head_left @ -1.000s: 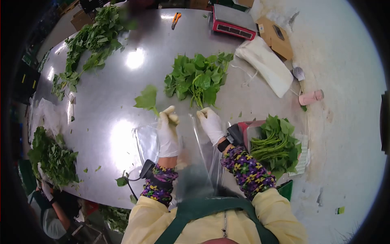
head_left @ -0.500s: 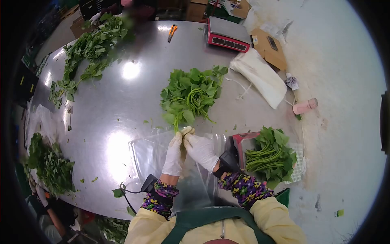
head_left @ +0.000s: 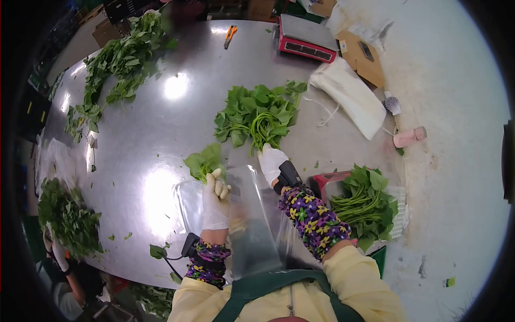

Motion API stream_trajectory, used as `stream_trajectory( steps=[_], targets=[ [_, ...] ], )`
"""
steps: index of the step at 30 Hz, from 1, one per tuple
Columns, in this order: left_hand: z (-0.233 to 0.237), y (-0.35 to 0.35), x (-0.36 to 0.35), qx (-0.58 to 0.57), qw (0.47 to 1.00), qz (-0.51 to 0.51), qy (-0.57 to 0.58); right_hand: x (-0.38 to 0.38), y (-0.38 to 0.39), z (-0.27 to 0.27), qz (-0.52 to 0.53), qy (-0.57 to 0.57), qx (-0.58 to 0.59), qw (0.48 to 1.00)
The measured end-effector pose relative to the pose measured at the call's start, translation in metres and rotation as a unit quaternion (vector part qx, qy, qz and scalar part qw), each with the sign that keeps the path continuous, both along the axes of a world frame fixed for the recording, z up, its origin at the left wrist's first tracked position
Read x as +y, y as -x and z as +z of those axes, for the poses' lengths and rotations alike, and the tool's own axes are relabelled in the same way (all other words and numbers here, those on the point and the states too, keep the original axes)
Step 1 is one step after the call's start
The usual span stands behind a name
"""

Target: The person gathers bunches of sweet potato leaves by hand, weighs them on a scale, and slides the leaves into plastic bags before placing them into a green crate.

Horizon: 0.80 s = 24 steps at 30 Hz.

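Note:
My left hand (head_left: 214, 198), in a white glove, is closed around the stems of a small bunch of leafy greens (head_left: 205, 161), leaves pointing away from me. My right hand (head_left: 272, 163), also gloved, is at the near edge of a larger pile of leafy greens (head_left: 256, 112). Its fingertips are pressed together on the stem ends, partly hidden. Clear plastic bags (head_left: 249, 214) lie flat under and beside my left hand. To the right, a bundle of leafy greens (head_left: 362, 204) rests on a red-edged scale (head_left: 322, 185), stems toward the left.
A red scale (head_left: 306, 40), an orange box cutter (head_left: 230, 36) and a white cloth bag (head_left: 351, 96) are at the back. A pink bottle (head_left: 409, 137) stands by the right wall. More greens (head_left: 120, 61) lie far left; another person's gloved hand (head_left: 59, 252) shows at lower left.
My hands have moved apart. The left shifted left and down with the small bunch, now separate from the pile. The right moved forward to the pile's stems.

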<state>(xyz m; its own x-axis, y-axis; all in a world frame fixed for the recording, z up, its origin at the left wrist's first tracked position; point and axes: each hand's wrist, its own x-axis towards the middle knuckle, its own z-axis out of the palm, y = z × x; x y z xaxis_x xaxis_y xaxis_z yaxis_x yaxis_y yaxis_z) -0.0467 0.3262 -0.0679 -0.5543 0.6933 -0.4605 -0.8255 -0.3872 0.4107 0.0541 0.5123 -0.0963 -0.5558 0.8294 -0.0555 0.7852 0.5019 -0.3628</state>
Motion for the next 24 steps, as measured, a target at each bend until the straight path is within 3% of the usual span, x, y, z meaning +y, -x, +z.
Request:
stream_trajectory(
  steps=[2,4,6,8,11,15,16,18,20,22,24],
  targets=[
    [0.001,-0.003,0.003,-0.009,0.999,0.007,0.047,0.007,-0.003,-0.019,0.018,-0.049,0.009,0.999],
    [-0.005,-0.002,0.001,0.005,1.000,-0.008,0.024,-0.010,-0.004,0.016,0.015,-0.059,0.001,0.998],
    [0.001,-0.005,0.009,0.088,0.990,-0.036,0.103,-0.026,-0.009,0.036,-0.019,-0.111,0.076,0.991],
    [-0.003,-0.011,0.012,0.100,0.988,-0.074,0.089,-0.048,-0.017,0.070,-0.015,-0.108,0.110,0.988],
    [0.023,-0.028,0.026,0.109,0.987,-0.109,0.045,-0.076,-0.031,0.081,0.135,-0.104,0.091,0.981],
    [0.010,-0.034,0.019,0.119,0.980,-0.153,-0.042,-0.092,-0.046,0.084,0.200,-0.044,0.113,0.972],
    [0.013,-0.034,0.015,0.116,0.987,-0.110,-0.032,-0.090,-0.047,0.090,0.200,-0.044,0.113,0.972],
    [0.018,-0.028,0.008,0.113,0.991,-0.068,-0.019,-0.081,-0.048,0.102,0.146,0.062,0.123,0.980],
    [0.017,-0.009,-0.003,0.209,0.975,0.074,0.027,-0.061,-0.047,0.089,0.105,0.070,0.107,0.986],
    [0.028,0.002,-0.003,0.177,0.971,0.149,0.052,-0.038,-0.044,0.081,0.013,0.007,0.122,0.992],
    [0.026,0.012,-0.007,0.140,0.980,0.133,0.038,-0.018,-0.032,0.074,-0.021,-0.035,0.087,0.995]
  ],
)
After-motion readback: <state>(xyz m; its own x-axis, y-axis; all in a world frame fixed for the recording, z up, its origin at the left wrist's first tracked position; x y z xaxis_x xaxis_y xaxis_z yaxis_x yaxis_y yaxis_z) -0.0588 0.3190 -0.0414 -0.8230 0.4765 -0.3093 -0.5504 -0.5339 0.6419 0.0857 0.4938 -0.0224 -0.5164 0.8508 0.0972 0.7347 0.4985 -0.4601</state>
